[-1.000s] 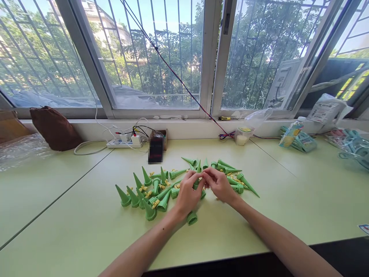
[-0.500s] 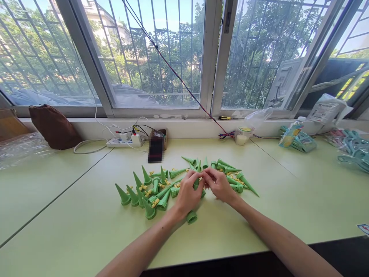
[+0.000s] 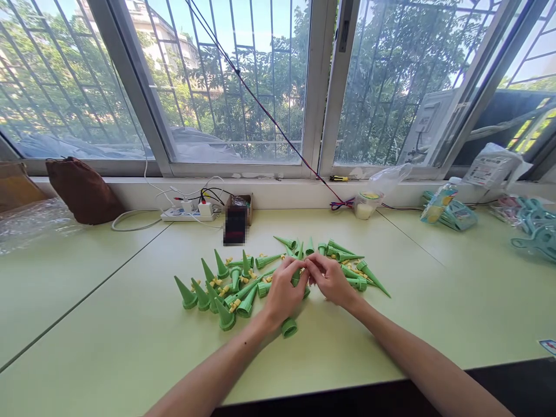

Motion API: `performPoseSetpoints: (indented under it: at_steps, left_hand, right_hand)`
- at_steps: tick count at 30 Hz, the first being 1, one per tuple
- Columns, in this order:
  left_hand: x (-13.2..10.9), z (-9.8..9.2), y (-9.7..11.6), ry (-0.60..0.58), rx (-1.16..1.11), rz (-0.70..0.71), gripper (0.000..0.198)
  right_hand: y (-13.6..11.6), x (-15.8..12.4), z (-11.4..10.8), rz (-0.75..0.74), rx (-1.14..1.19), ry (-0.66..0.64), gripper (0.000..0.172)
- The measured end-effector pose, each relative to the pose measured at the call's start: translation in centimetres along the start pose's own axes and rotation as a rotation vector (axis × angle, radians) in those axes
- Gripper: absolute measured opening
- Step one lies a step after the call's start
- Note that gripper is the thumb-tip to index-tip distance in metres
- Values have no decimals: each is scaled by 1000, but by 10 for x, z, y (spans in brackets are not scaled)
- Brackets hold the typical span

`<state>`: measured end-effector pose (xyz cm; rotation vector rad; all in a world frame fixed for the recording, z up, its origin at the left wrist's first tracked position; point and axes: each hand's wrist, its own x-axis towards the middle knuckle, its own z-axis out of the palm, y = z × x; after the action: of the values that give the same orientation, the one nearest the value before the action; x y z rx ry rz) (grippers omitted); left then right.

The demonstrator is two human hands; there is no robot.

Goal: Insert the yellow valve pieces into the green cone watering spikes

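Observation:
A pile of green cone-shaped plastic spikes (image 3: 226, 286) with small yellow parts lies spread across the middle of the pale green table (image 3: 130, 341). My left hand (image 3: 283, 292) is closed around a green spike, whose wide end (image 3: 289, 328) sticks out below my wrist. My right hand (image 3: 330, 279) meets it fingertip to fingertip, pinched on a small piece at the spike's upper end that I cannot make out. More green spikes (image 3: 347, 260) lie just beyond and to the right of my hands.
At the back stand a white power strip (image 3: 186, 215) with cables, a small dark box (image 3: 236, 223), a brown pouch (image 3: 82, 191) and a small jar (image 3: 364, 205). Teal packaged items (image 3: 452, 211) lie far right. A window with bars runs behind the table.
Both hands stay together at the same spot over the pile; only the fingers shift slightly. The view has barely moved.

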<state>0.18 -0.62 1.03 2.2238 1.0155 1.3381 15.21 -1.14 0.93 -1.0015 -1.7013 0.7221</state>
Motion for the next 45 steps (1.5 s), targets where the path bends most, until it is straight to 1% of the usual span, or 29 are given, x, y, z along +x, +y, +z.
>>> performPoseSetpoints:
  at_steps: [12,22,45]
  left_hand:
    - [0,-1,0,-17,4,-10,12]
    - [2,-2,1,-103,31,-57,10]
    - [2,-2,1,-123,35,-60,9]
  right_hand:
    - [-1,-1,-2,-24,-69,-16,25]
    - [3,0,-3,-20,-140,-31,25]
    - [3,-1,-3,-17,-130,-26,24]
